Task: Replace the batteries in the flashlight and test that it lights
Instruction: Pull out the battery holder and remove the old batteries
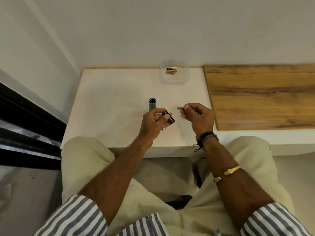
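Left hand [153,121]: fingers curl round a dark battery holder [168,117], held just above the table's near edge.
Right hand [197,116]: thumb and forefinger pinch a small battery [179,108], its tan end pointing toward the left hand.
Hands: apart, a short gap between holder and battery.
Flashlight tube [152,105]: grey, on the white table [110,108], just beyond the left hand; open dark mouth faces away; upright or lying, I cannot tell.
Clear tub [185,78]: at the table's far edge, holding loose batteries [171,70], black and orange.
Writing: battery labels too small to read.
Wooden board [264,96]: right of the table.
Right wrist: black cord band [207,137].
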`<action>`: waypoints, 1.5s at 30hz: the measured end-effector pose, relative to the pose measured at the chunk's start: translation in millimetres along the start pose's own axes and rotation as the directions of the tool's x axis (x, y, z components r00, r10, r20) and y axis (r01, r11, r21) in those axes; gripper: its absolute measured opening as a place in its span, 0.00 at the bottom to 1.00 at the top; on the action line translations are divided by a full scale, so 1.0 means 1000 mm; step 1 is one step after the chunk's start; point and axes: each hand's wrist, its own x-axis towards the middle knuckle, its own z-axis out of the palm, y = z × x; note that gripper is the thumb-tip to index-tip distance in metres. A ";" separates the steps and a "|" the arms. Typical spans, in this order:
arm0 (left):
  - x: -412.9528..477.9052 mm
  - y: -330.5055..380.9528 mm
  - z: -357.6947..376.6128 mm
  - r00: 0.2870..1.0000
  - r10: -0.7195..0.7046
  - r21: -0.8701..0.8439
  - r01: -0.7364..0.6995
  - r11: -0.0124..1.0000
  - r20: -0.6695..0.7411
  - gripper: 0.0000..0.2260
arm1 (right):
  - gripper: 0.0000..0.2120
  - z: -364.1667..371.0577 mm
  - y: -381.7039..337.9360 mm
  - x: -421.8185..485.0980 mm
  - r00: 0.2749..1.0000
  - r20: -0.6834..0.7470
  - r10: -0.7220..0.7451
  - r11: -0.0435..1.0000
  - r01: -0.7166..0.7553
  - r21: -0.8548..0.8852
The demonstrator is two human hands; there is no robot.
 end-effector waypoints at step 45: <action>-0.007 0.002 0.002 0.997 -0.012 -0.018 0.013 1.000 0.077 0.13 | 0.11 0.015 -0.018 -0.017 0.857 0.275 0.436 0.898 -0.435 -0.068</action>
